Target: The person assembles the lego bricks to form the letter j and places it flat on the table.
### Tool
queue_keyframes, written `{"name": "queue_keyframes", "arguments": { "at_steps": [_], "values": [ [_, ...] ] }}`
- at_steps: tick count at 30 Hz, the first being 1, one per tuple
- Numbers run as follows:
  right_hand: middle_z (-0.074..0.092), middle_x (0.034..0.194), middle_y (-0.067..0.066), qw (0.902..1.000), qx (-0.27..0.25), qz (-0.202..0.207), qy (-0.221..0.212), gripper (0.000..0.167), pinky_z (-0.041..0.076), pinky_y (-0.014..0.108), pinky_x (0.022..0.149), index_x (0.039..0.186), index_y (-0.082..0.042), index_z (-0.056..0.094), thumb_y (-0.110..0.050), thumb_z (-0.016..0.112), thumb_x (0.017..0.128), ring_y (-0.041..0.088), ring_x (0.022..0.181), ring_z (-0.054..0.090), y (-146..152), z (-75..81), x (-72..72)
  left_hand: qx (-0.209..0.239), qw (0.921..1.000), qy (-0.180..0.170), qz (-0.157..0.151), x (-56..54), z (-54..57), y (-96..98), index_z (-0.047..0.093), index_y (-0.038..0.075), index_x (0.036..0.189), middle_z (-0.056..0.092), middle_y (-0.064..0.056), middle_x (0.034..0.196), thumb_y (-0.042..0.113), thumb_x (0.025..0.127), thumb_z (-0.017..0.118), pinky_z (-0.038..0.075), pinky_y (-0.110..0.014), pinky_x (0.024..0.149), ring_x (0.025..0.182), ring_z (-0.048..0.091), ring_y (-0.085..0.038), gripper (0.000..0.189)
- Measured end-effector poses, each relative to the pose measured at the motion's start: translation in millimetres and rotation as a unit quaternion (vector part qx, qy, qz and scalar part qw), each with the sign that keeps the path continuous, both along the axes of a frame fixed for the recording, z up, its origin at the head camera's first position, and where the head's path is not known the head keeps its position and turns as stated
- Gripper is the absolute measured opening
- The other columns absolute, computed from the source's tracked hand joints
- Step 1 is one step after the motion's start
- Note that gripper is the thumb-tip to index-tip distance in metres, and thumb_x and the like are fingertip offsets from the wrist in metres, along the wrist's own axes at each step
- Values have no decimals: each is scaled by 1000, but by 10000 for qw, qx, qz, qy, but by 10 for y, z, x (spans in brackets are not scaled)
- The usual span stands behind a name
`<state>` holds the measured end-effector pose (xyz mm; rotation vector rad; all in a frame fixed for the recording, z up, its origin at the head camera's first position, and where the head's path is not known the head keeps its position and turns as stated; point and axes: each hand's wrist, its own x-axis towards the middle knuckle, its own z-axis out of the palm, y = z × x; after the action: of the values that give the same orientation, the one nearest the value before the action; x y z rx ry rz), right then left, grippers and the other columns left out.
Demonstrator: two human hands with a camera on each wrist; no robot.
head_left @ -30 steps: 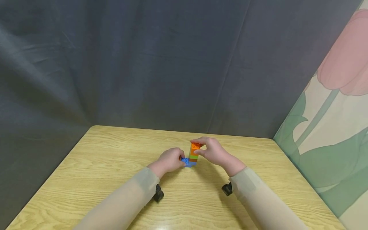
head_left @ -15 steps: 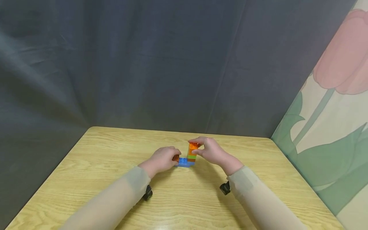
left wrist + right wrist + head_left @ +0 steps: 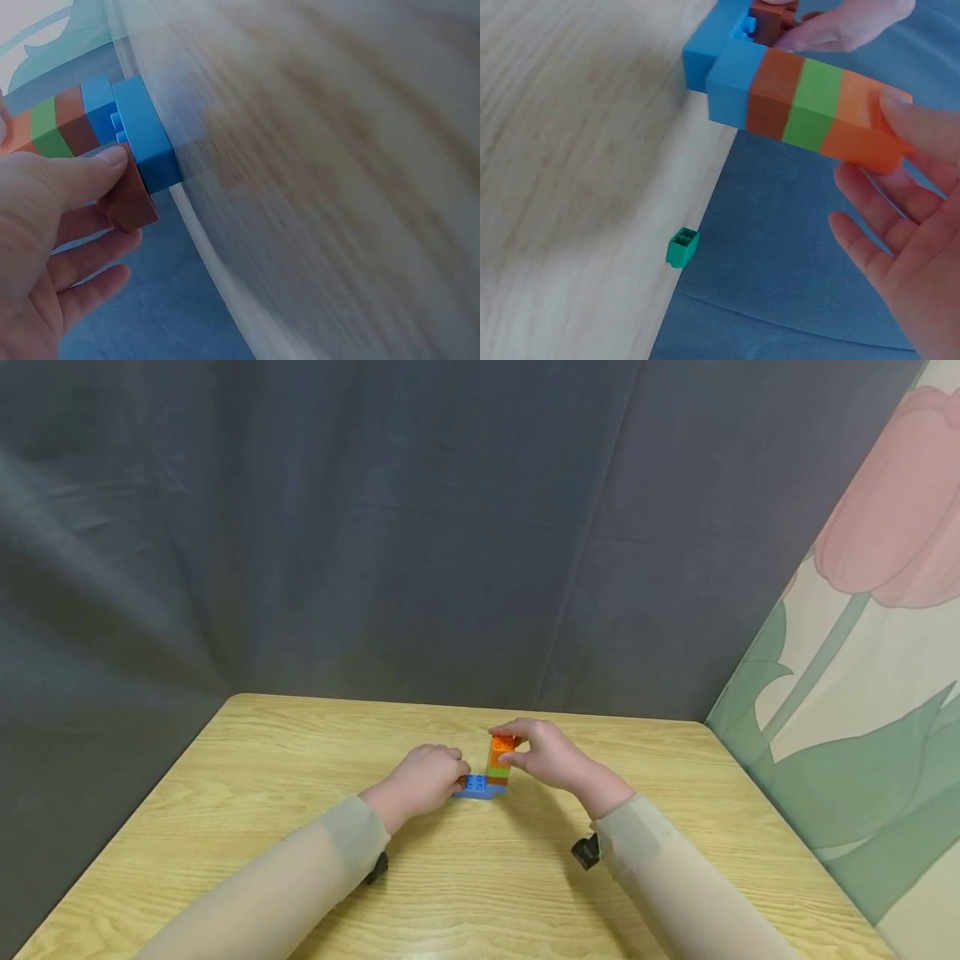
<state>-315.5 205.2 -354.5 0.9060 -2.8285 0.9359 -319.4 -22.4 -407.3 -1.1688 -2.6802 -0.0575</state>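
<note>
A block tower stands on the wooden table (image 3: 480, 877). A long blue brick (image 3: 146, 135) forms its base; on its right end rise a second blue brick (image 3: 735, 82), a brown brick (image 3: 774, 94), a lime green brick (image 3: 811, 103) and an orange brick (image 3: 862, 124) on top. My right hand (image 3: 551, 753) grips the orange top between thumb and fingers. At the other end of the base, my left hand (image 3: 423, 778) pinches a small brown brick (image 3: 133, 191) right at the blue studs. In the head view my fingers mostly cover that brick.
A small dark green brick (image 3: 682, 247) rests near the table's edge in the right wrist view. Behind the table hangs a dark curtain (image 3: 390, 543). A wall with a painted tulip (image 3: 885, 527) borders the right side.
My left hand has shifted left along the blue base with the brown brick, then lowered slightly, uncovering more blue studs. The right hand keeps its grip on the orange top.
</note>
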Motion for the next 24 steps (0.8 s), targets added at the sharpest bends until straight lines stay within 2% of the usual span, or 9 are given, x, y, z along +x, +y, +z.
{"name": "queue_keyframes", "arguments": {
  "at_steps": [5,8,10,14,19,24],
  "values": [
    [66,119,6,9989,-276,116,-351,33,49,45,90,128,-7,66,-22,62,99,24,105,62,84,33,-57,111,9999,41,12,7,-7,-3,75,17,93,57,7,78,22,89,76,49,-33,70,68,54,-11,6],
    [65,122,9,9979,-467,-224,-398,30,50,46,89,125,-8,68,-23,56,103,26,106,62,170,8,-140,146,9999,79,-2,7,-17,-3,75,17,94,58,7,78,21,89,76,49,-33,70,69,55,-11,6],
    [65,121,10,9970,-426,-540,-367,27,51,44,85,124,-7,68,-19,56,103,26,101,63,226,-20,-208,161,9998,81,0,6,-24,-6,75,17,93,58,7,78,21,89,76,49,-32,70,69,55,-11,6],
    [67,113,10,9934,37,-1097,-337,23,52,41,77,120,-6,69,-10,61,99,25,92,61,301,-92,-347,188,9998,82,-3,8,-29,-17,75,17,92,58,7,78,20,89,76,49,-32,69,68,54,-10,4],
    [65,104,13,9870,433,-1511,-345,24,51,44,80,116,0,69,-6,68,93,29,92,60,333,-242,-522,172,9998,100,12,-8,-39,-18,75,17,92,57,8,77,21,89,76,49,-31,70,67,52,-9,5],
    [65,101,15,9813,679,-1792,-198,27,48,47,82,113,2,68,-8,74,89,31,92,60,334,-465,-698,133,9999,41,56,-31,-51,-9,74,17,94,55,8,76,22,90,75,48,-30,71,66,49,-9,6]
  ]
}}
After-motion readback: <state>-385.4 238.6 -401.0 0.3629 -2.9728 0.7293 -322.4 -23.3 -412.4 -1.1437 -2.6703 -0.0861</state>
